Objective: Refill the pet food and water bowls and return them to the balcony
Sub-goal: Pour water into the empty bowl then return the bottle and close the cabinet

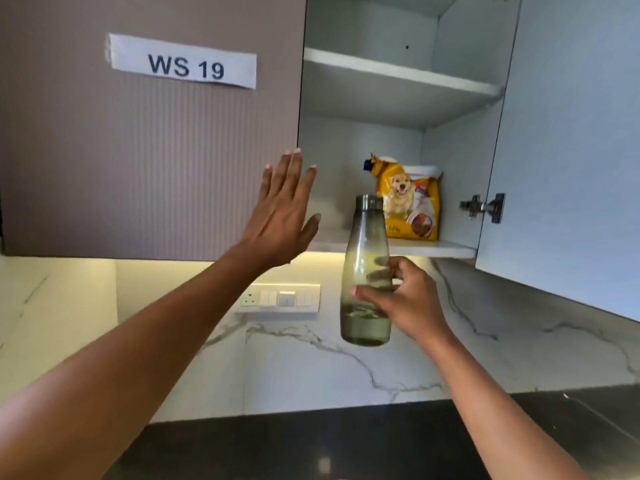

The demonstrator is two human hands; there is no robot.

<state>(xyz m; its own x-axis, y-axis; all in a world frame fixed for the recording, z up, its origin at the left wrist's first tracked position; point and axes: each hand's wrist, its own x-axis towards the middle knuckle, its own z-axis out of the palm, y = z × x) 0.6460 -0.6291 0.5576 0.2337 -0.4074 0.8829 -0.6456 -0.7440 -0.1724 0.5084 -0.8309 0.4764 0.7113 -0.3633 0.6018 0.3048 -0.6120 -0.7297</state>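
Note:
A translucent green water bottle with a grey cap is held upright in my right hand, which grips its lower half just below the open wall cupboard. A little water shows at the bottle's bottom. Behind it, a yellow dog food bag with a dog's picture stands on the cupboard's lowest shelf. My left hand is raised with fingers spread, holding nothing, in front of the shut left cupboard door. No bowls are in view.
The right cupboard door stands swung open with its hinge showing. An upper shelf is bare. A white switch panel sits on the marble backsplash. A dark countertop runs along the bottom. A "WS 19" label is on the left door.

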